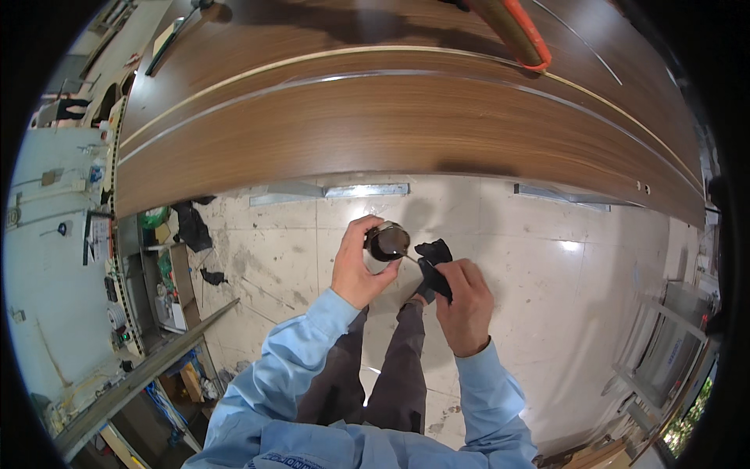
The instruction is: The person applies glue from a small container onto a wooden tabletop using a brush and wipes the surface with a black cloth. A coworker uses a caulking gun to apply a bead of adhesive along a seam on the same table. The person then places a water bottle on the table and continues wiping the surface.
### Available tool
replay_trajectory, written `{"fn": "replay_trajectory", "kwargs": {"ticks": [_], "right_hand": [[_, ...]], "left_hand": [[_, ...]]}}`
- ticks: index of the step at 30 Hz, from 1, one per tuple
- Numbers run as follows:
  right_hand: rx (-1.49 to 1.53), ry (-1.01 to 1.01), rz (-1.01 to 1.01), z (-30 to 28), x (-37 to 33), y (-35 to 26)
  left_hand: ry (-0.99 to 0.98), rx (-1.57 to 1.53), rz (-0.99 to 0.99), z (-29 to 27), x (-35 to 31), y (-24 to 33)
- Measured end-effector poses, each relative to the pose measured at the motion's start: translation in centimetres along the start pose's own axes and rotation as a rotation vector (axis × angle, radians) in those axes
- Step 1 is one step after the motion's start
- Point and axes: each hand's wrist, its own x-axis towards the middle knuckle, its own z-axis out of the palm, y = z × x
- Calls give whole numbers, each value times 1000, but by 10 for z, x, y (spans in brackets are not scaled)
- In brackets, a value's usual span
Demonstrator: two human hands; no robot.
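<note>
Left hand (356,271) grips dark cup (391,241); right hand (466,306) pinches black cloth (436,280); floor (484,215) before board edge (375,167).

The person wears a light blue shirt (351,447), its cloth creased into soft folds. From the shirt's two sides run the left sleeve (273,363) and the right sleeve (492,395), both long, of the same pale blue, wrinkled along their length and closed by cuffs. Darker blue lettering (293,461) marks the shirt's front, toward its left side. Below the shirt come dark grey-brown trousers (397,383) with plain, slim legs.
</note>
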Motion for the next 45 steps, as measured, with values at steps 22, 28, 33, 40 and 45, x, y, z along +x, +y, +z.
{"fn": "replay_trajectory", "kwargs": {"ticks": [22,28,33,40,45], "right_hand": [[584,513,290,62,77,29],[649,641,339,61,76,34],[581,565,348,61,73,28],[554,528,272,56,73,21],[667,591,384,53,71,16]], "left_hand": [[-77,11,-151,-11,-45,-7],[-78,41,-154,-13,-46,-7],[-62,-10,-165,-13,-46,-8],[-76,36,-149,-14,-47,-7],[-82,14,-151,-14,-48,-5]]}}
